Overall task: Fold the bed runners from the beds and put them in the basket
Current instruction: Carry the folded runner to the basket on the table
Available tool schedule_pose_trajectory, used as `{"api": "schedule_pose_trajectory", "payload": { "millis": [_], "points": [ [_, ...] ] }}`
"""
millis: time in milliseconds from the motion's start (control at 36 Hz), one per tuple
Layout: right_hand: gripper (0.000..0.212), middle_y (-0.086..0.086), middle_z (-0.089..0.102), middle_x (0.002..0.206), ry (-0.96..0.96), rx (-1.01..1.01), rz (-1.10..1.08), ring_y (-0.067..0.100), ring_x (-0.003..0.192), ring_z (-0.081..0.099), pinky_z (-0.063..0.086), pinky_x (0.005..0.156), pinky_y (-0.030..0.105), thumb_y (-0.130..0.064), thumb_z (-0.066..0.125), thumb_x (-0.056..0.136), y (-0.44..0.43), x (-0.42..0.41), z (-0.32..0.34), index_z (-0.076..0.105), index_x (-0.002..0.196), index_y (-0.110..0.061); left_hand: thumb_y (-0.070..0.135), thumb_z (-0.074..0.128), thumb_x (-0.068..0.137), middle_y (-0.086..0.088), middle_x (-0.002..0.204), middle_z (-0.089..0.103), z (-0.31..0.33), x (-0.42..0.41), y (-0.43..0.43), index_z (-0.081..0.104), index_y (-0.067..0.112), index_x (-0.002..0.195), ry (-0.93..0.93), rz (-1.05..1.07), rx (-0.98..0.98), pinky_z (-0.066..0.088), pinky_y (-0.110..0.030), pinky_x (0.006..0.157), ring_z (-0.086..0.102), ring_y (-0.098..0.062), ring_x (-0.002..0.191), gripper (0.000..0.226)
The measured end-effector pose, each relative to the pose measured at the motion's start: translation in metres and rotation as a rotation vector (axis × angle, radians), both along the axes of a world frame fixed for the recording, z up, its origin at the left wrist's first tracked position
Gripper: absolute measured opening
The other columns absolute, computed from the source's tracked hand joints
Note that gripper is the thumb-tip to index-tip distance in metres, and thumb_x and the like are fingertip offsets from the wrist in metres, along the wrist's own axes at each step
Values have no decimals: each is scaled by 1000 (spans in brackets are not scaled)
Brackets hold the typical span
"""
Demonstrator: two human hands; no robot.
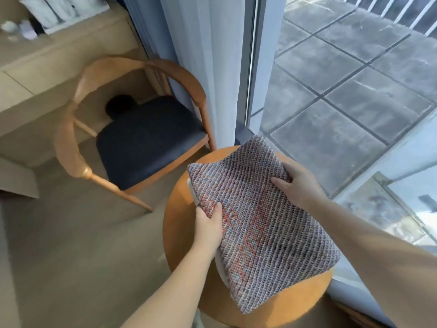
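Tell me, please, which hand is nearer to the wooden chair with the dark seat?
The left hand. It grips the folded bed runner's near-left edge, on the side facing the chair. The right hand holds the runner's opposite edge, by the window.

We see bed runner (257, 209): coarse woven cloth, rough, matt, white lining at edge. Round table (186, 209): smooth wood, slight sheen. Chair (78, 129): polished wood frame, dark matt cloth seat. Curtain (201, 55): thin sheer cloth. Balcony tiles (350, 74): grey, rough stone.
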State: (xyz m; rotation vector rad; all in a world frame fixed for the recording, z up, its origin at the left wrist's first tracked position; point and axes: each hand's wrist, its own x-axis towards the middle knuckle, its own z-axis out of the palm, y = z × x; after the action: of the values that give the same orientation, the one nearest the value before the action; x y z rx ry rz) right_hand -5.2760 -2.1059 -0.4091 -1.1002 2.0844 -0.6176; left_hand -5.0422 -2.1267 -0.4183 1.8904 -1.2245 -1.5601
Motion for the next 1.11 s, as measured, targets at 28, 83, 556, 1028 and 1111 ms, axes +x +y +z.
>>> {"api": "schedule_pose_trajectory", "payload": {
  "millis": [28, 83, 556, 1028, 1111],
  "points": [
    [37, -8, 66, 107, 1, 5, 1, 14, 86, 61, 47, 70, 28, -35, 60, 93, -3, 1, -6, 53, 129, -34, 40, 50, 96, -2, 143, 43, -6, 1, -2, 29, 12, 144, -6, -1, 9, 35, -42, 109, 43, -24, 130, 59],
    [38, -7, 67, 109, -24, 11, -6, 16, 91, 63, 51, 79, 32, -35, 60, 92, -8, 0, -18, 53, 130, -35, 43, 50, 95, -3, 148, 38, -16, 1, -6, 24, 10, 147, -20, 2, 19, 33, -42, 111, 38, -25, 134, 67],
    [51, 16, 41, 137, 467, 62, 231, 34, 117, 47, 42, 96, 41, -35, 43, 99, -20, 11, -62, 28, 145, -16, 17, 37, 99, 7, 158, -19, -49, -12, -35, -7, 20, 151, -596, -458, -417, 14, -39, 119, -3, -20, 147, 69],
    [63, 14, 10, 159, 763, 19, 683, 29, 148, 6, -7, 117, 37, -42, 21, 101, -64, 20, -107, 17, 151, -5, 50, 20, 99, -12, 160, -3, -86, -7, -70, 0, 6, 151, -891, -979, -409, 1, -36, 118, -3, -23, 147, 72],
    [64, 12, 1, 160, 803, 46, 690, 26, 148, -3, -12, 116, 37, -45, 21, 101, -62, 20, -109, 8, 152, -7, 52, 20, 98, -14, 159, -9, -82, -12, -72, -4, 5, 151, -917, -942, -407, -2, -40, 119, -8, -25, 147, 74]
  ]
}}
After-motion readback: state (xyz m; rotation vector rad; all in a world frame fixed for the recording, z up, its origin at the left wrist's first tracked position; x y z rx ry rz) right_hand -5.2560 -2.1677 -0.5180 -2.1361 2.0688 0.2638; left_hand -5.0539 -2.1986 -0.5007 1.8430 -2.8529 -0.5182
